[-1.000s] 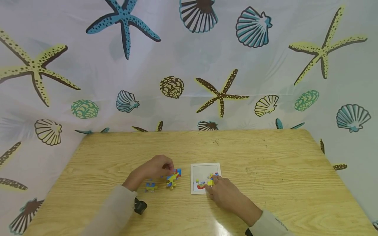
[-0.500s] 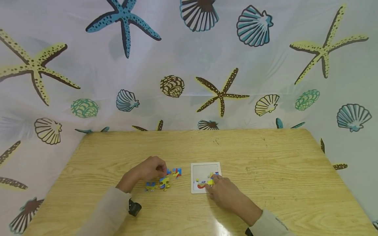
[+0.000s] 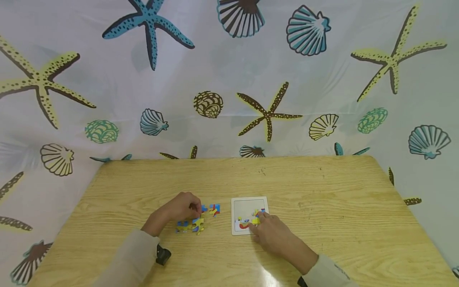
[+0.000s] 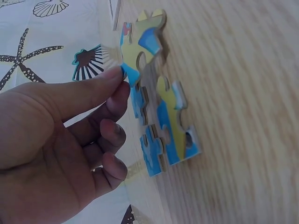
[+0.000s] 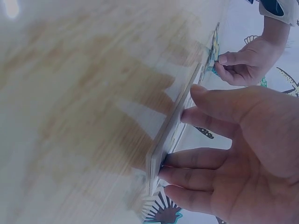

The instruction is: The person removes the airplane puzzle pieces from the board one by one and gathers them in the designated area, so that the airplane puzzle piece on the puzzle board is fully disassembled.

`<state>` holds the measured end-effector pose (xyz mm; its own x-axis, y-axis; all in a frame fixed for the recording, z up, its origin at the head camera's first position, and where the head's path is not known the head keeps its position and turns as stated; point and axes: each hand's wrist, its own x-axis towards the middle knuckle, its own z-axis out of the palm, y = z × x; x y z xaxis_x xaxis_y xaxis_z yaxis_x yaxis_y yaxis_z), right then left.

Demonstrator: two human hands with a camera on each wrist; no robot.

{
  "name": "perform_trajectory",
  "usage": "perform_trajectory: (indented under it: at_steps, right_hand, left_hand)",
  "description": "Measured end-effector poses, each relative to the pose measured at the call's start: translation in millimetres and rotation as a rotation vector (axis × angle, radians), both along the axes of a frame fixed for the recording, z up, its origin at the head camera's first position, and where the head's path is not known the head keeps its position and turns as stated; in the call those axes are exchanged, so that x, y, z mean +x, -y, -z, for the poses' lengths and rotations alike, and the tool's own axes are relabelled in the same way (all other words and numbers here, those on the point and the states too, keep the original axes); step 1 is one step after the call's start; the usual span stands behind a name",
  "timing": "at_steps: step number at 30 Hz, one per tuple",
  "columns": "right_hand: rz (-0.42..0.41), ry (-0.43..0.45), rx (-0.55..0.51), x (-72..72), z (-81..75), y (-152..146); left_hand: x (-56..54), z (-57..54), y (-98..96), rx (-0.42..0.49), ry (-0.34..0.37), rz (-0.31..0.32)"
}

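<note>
Between thumb and index finger, my left hand [image 3: 183, 206] pinches a yellow-and-blue jigsaw piece [image 4: 135, 53] by its edge. In the left wrist view the piece is tilted a little above the table. Another yellow-and-blue jigsaw piece [image 4: 173, 123] lies close by, along with smaller blue pieces [image 4: 152, 149]. The square white puzzle tray [image 3: 233, 217] has a few pieces fitted along its lower and right parts. My right hand [image 3: 274, 235] rests over the tray's lower right corner, fingers fairly straight and touching it; the hand hides part of the pieces there.
A red, blue and yellow jigsaw piece [image 3: 215, 209] lies between the left hand and the tray. One more piece [image 3: 182, 227] is under the left wrist side. The wooden table [image 3: 322, 199] ends at a patterned cloth [image 3: 215, 59] behind.
My left hand has moved left, away from the red-and-blue piece, bringing the yellow-and-blue piece with it, and then slightly down. The right hand has stayed on the tray.
</note>
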<state>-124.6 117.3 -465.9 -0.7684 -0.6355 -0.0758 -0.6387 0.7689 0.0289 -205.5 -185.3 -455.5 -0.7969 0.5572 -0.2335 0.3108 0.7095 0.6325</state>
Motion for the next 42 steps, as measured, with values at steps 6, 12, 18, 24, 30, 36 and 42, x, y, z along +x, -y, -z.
perform_trajectory:
  at_steps: [6,12,18,24,30,36,42]
  right_hand:
    - [0.003,-0.004,-0.003,0.5,-0.8,1.4]
    - [0.012,0.010,0.001,1.2,-2.1,2.2]
    - [0.020,0.017,-0.008,1.0,-2.0,1.6]
    - [0.019,-0.015,0.023,1.8,-1.0,0.1]
    - [0.039,0.029,-0.019,2.8,-0.4,-0.9]
    - [0.077,0.142,-0.132,4.2,-1.8,-3.1]
    - [0.075,0.133,-0.136,4.1,-2.3,-4.8]
  left_hand:
    - [-0.6,4.1,0.9,-0.019,-0.028,-0.004]
    - [0.1,1.7,-1.0,-0.021,-0.032,-0.032]
    - [-1.3,-3.5,-2.8,-0.007,-0.035,-0.042]
    - [-4.3,-3.9,-6.9,-0.033,-0.078,-0.021]
    - [-0.9,-4.8,-17.6,0.022,-0.091,0.019]
    - [0.7,-8.5,-30.2,0.042,-0.095,0.014]
    - [-4.9,-14.5,-48.9,0.003,-0.075,0.003]
